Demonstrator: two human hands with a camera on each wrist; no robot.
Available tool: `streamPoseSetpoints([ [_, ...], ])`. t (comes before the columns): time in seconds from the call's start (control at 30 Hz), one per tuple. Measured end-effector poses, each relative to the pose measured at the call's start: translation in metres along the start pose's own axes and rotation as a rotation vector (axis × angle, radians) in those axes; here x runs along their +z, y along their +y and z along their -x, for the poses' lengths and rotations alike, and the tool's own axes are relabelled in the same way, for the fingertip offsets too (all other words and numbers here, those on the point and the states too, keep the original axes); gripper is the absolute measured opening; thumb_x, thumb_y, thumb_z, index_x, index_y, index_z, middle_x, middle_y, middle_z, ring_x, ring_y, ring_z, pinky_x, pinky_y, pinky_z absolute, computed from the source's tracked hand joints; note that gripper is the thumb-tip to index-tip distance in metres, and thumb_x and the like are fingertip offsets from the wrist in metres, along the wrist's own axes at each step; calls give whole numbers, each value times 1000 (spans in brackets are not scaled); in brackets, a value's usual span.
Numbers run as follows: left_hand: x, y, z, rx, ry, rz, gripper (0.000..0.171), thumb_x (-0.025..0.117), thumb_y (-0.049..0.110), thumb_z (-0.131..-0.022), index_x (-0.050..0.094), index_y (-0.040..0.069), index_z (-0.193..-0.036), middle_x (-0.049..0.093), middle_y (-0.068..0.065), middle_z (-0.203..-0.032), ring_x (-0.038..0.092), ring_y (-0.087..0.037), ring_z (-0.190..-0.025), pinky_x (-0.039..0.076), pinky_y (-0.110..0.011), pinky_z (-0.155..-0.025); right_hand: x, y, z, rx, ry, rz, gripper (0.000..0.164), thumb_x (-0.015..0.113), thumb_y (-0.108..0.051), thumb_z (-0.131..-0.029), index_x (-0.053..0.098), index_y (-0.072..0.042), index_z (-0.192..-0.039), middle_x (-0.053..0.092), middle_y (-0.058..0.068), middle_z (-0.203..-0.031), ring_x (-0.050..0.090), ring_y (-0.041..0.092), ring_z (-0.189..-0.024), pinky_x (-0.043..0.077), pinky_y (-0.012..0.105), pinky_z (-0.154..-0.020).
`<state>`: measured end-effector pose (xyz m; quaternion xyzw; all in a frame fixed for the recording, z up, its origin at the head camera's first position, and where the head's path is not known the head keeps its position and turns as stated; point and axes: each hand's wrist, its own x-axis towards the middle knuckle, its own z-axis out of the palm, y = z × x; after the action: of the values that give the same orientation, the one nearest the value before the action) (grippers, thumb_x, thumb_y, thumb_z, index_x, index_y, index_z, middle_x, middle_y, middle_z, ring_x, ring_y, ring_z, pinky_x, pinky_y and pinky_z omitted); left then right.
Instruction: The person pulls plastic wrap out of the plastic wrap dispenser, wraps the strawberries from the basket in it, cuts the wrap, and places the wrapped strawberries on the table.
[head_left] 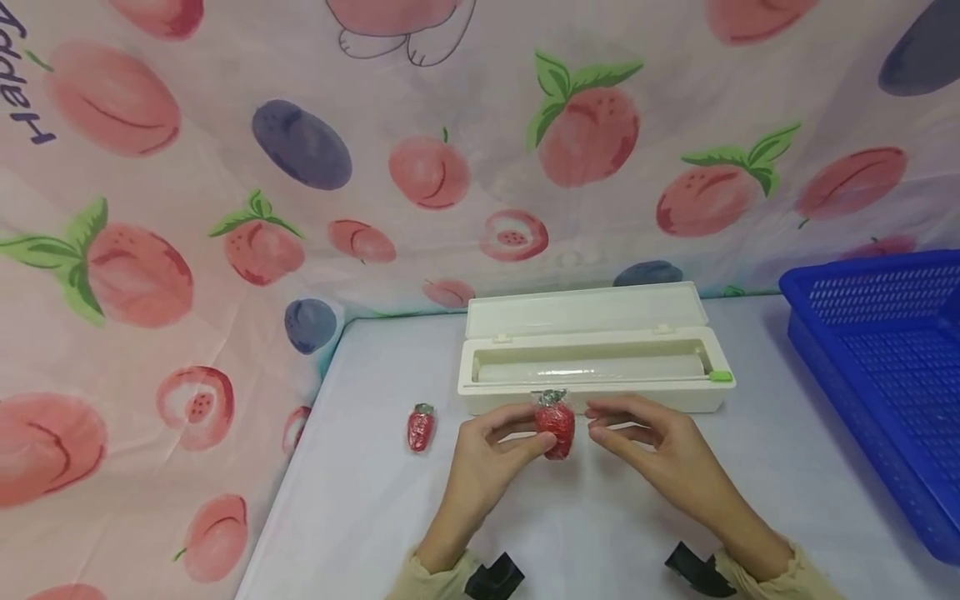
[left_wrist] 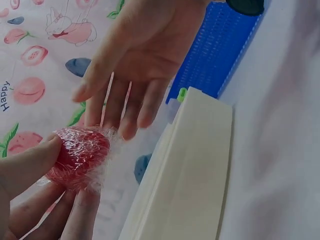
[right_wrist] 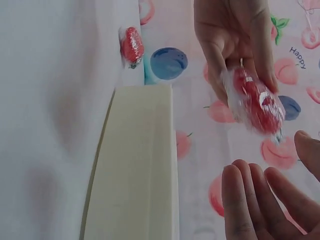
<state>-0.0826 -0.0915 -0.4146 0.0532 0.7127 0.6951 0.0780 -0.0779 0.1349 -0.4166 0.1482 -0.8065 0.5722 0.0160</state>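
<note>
Between thumb and fingers, my left hand [head_left: 491,454] holds a red strawberry [head_left: 556,427] wrapped in clear plastic film, its green top upward in the head view. My right hand [head_left: 656,450] is just to the right of it, fingers extended and apart from the strawberry, with nothing held. A second film-wrapped strawberry [head_left: 421,428] lies on the table to the left of my left hand. Behind both hands stands a white cling film box [head_left: 596,400], its lid [head_left: 585,312] raised and a roll of film [head_left: 592,369] inside.
A blue plastic basket [head_left: 847,400] stands on the right side of the white table [head_left: 322,517]. A bright green piece [head_left: 721,377] sits at the right end of the box's front edge. Fruit-printed cloth [head_left: 360,100] hangs behind and to the left.
</note>
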Motion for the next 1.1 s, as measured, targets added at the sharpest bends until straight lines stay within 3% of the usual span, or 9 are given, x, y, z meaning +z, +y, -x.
streamPoseSetpoints([
  [0.13, -13, -3, 2, -9, 31, -40, 37, 82, 14, -82, 71, 4, -116, 71, -13, -113, 71, -25, -100, 59, -28, -82, -7, 5, 3, -3, 14, 25, 33, 71, -19, -92, 66, -11, -124, 70, 1, -113, 66, 5, -100, 57, 21, -83],
  [0.43, -43, -10, 8, -20, 141, -101, 38, 83, 12, -80, 70, 4, -115, 71, -12, -114, 69, -23, -105, 59, -27, -85, -24, 18, 12, -24, 57, 84, 29, 70, -14, -93, 66, -16, -122, 70, 3, -114, 64, 0, -99, 56, 17, -81],
  [0.67, -65, -19, 13, -41, 258, -156, 39, 83, 14, -81, 70, 2, -116, 71, -14, -113, 69, -24, -105, 59, -26, -83, -33, 28, 18, -23, 84, 108, 30, 70, -10, -92, 66, -8, -122, 70, 7, -112, 63, 0, -98, 56, 16, -79],
  [1.1, -88, -41, 15, -93, 364, -262, 37, 79, 12, -85, 69, -1, -118, 71, -18, -114, 70, -27, -104, 58, -23, -84, -41, 45, 28, 21, 111, 175, 27, 72, -11, -91, 67, -8, -118, 70, 5, -108, 62, -3, -94, 55, 15, -76],
])
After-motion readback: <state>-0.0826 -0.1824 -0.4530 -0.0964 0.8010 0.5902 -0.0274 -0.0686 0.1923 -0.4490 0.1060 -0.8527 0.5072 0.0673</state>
